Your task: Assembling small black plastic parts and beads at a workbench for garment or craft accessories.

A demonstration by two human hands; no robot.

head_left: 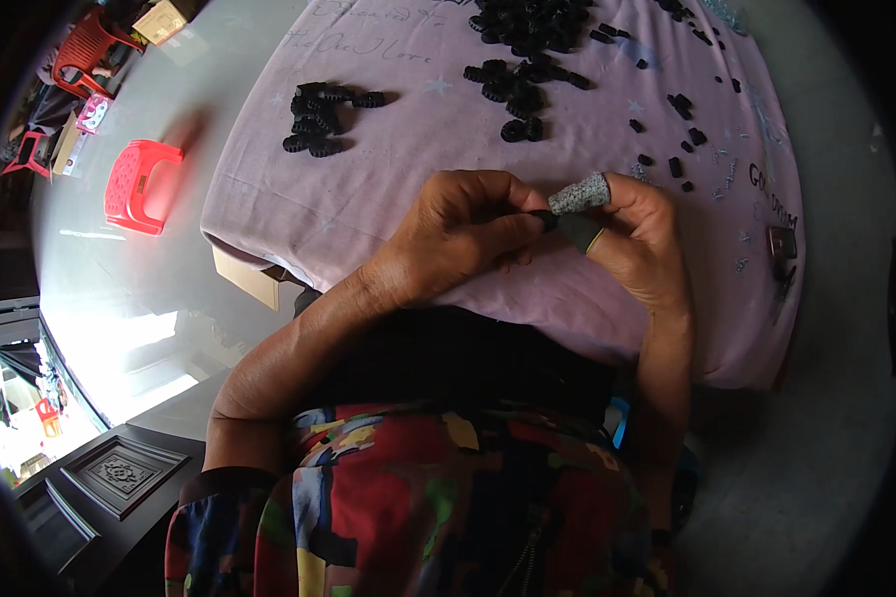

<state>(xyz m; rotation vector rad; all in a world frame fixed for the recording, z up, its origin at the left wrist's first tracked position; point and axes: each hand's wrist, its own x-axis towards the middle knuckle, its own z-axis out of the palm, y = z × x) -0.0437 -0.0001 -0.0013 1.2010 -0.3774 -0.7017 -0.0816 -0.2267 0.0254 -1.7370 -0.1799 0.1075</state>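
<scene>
My left hand (458, 234) and my right hand (642, 239) meet over the near part of a pink cloth. Between their fingertips is a small black piece (545, 220), mostly covered, so its exact kind cannot be made out. The left thumb and forefinger pinch it from one side, and the right thumb and forefinger close on it from the other. A speckled grey finger sleeve (579, 194) covers the right forefinger. On the right thumb sits a dark grey sleeve (579, 232) with a yellow edge.
Ribbed black pieces lie in a small cluster (316, 119) at left and a larger heap (533, 25) at the far side. Loose black bits (679, 105) and a small brown object (782, 242) are at right. A red stool (144, 186) stands on the floor at left.
</scene>
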